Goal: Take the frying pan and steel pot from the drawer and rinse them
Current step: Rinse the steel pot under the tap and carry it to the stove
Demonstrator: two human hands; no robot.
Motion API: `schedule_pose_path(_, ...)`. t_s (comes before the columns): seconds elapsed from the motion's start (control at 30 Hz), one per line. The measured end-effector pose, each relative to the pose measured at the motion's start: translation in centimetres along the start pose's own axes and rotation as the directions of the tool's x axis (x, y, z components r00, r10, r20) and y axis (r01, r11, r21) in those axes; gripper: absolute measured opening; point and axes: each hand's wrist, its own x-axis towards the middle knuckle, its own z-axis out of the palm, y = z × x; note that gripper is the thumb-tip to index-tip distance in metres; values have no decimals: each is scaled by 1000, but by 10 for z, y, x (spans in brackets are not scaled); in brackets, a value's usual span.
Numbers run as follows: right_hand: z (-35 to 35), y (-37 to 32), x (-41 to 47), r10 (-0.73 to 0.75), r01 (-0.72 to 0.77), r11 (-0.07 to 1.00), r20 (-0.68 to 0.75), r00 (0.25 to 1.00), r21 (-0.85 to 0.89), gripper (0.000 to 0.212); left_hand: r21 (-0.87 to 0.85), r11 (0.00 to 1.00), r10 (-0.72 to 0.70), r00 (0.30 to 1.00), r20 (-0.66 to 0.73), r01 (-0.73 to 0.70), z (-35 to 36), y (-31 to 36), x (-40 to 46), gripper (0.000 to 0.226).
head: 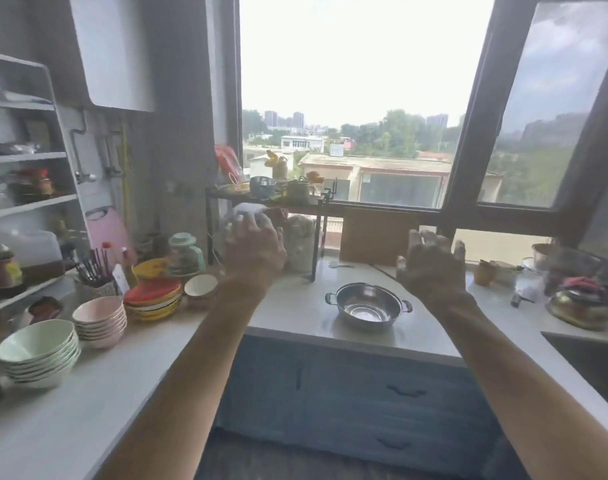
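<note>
A shiny steel pot (368,305) with two small side handles stands upright and empty on the white corner countertop (295,306). Both my arms are stretched out above the counter. My left hand (255,245) hovers to the upper left of the pot, fingers spread, holding nothing. My right hand (432,263) hovers to the upper right of the pot, fingers spread, also holding nothing. Below the counter are blue cabinet drawers (392,393) with dark handles, all closed. No frying pan is in view.
Stacks of green bowls (39,355), pink bowls (100,318) and coloured plates (153,297) fill the left counter. A black rack (316,237) and a wooden board (377,235) stand by the window. The sink edge (579,341) and cluttered dishes (581,299) are at right.
</note>
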Motion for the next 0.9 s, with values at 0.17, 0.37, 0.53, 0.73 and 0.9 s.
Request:
schedule_pose_path(0.17, 80, 35, 70, 93, -89, 995, 80, 992, -47, 43, -35, 999, 16, 986, 167, -10, 101, 48, 62, 56)
schedule_pose_path(0.37, 200, 99, 145, 191, -183, 981, 192, 963, -58, 46, -13, 1000, 25, 948, 317, -22, 242, 109, 130, 58)
schedule_pose_path(0.53, 311, 147, 201, 180, -165, 984, 403, 897, -72, 41, 75, 996, -81, 829, 553, 48, 356, 143, 175, 55)
schedule_pose_path(0.73, 423, 189, 250, 193, -165, 981, 544, 816, -100, 40, 146, 988, -129, 742, 658, 42, 460, 165, 207, 47)
schedule_pose_path(0.9, 511, 197, 273, 219, -201, 974, 627, 748, -101, 38, 140, 984, -175, 669, 723, 106, 548, 166, 226, 44)
